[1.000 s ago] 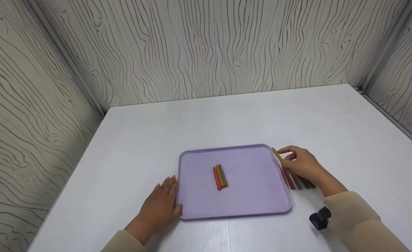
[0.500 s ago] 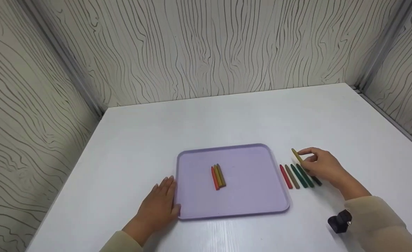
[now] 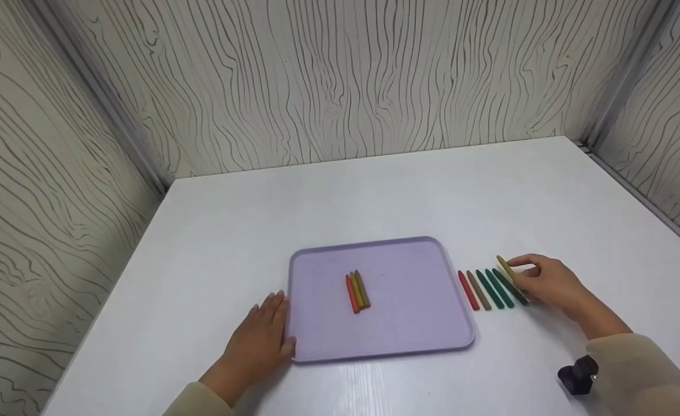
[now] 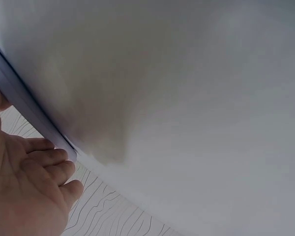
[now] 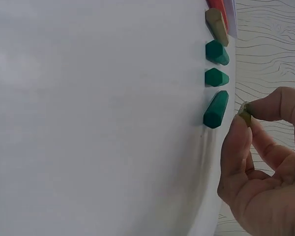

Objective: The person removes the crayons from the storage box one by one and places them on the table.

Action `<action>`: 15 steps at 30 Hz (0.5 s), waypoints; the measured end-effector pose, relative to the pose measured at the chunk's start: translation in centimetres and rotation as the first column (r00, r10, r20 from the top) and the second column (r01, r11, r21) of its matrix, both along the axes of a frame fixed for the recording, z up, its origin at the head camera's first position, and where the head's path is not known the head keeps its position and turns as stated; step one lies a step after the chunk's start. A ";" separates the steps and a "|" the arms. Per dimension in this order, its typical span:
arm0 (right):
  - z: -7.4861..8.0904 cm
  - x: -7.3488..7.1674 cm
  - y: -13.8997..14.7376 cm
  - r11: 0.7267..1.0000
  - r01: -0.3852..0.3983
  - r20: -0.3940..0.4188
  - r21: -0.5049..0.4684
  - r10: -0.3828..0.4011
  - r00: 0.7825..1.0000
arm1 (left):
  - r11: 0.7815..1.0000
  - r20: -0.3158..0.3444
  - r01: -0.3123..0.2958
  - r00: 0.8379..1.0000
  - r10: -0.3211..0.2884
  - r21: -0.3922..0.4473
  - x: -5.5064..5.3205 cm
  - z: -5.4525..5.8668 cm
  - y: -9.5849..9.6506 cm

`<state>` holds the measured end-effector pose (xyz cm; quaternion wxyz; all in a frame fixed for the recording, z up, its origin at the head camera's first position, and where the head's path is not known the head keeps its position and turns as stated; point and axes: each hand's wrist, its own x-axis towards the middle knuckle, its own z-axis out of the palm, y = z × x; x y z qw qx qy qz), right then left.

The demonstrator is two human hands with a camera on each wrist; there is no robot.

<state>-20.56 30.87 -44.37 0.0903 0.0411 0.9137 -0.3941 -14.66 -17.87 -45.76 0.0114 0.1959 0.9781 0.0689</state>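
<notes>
Right hand (image 3: pixel 553 283): one, thumb and finger pinching a yellow-olive stick (image 3: pixel 505 267), its free tip pointing away and to the left; whether the stick meets the table is not certain. Just left of it, apart in the right wrist view: outer green stick (image 5: pixel 216 109), its long axis running from far left to near right, nearly parallel to the held one (the relation that matters most, by my judgement: side by side, at the row's right end). Further left, same lean, narrow gaps: two more green sticks (image 3: pixel 500 288), a brown stick (image 3: pixel 479 290), a red stick (image 3: pixel 468 290) just beside the tray. Purple tray (image 3: pixel 415 332): one, flat on the white table (image 3: pixel 409 384), bearing an orange-red stick (image 3: pixel 352 294), a yellow stick (image 3: pixel 357 290) and a dull brown stick (image 3: pixel 363 289) packed together; the right hand is the nearer to the row. Left hand (image 3: pixel 257 335): one, fingers extended along the tray's left edge, no stick in it. Wall panel (image 3: pixel 328 81): wood-grain patterned, behind all.
</notes>
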 end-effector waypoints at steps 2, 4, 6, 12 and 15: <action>-0.1 0.2 0.2 1.000 -0.001 0.009 0.002 0.001 1.000 | 1.000 -0.003 0.003 1.000 -0.003 0.000 0.0 -0.1 -0.1; -0.3 0.4 0.5 1.000 -0.005 0.015 0.005 0.005 1.000 | 1.000 -0.002 0.003 1.000 -0.003 -0.001 0.0 -0.1 -0.1; -0.4 0.5 0.7 1.000 -0.006 0.021 0.007 0.006 1.000 | 1.000 0.003 0.002 1.000 -0.002 -0.001 0.0 -0.1 -0.1; -0.5 0.7 1.1 1.000 -0.022 0.037 0.009 0.022 0.999 | 1.000 0.037 0.002 0.999 -0.002 0.004 0.0 0.1 -0.1; -0.5 0.8 1.2 1.000 -0.023 0.043 0.021 0.022 0.999 | 1.000 0.039 -0.001 0.999 0.001 -0.001 0.0 0.0 -0.1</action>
